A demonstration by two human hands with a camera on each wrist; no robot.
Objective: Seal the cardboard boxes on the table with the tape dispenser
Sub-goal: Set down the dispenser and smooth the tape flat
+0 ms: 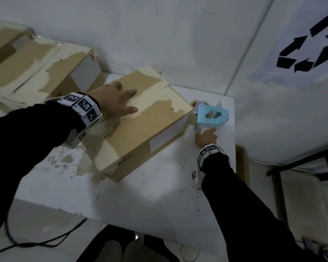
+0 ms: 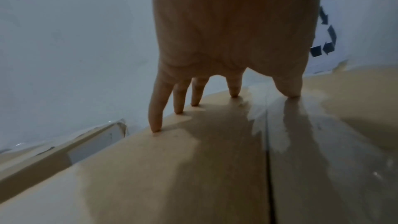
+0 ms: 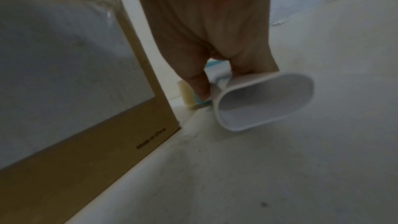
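While my left hand (image 1: pixel 117 99) lies flat on the near cardboard box (image 1: pixel 140 125), its fingers (image 2: pixel 156 108) straight and spread with the tips pressing both flaps down on either side of the centre seam (image 2: pixel 268 142), my right hand (image 1: pixel 206 138) is over at the box's 3 o'clock side, curled round the white handle (image 3: pixel 264 101) of the tape dispenser (image 1: pixel 211 115). The blue dispenser sits low over the white table (image 1: pixel 159 195), just beside the box's right end; I cannot tell whether it rests on the table or is lifted clear. The box's top already carries patches of glossy old tape, but the seam looks open to me, so I judge the step in hand is bringing the dispenser to the box to start a strip.

To do it well, I should lift the dispenser to the end of the seam at 3 o'clock, stick the tape's free end a little way down the side wall, then draw it along the seam toward 9 o'clock in one steady pull. My left hand ought to keep the flaps level and closed, yet slide out of the strip's path before the dispenser reaches it. Tilting the dispenser at the finish should let its blade cut cleanly.

A second box (image 1: pixel 45 69) stands at 10 o'clock, well wrapped in tape.
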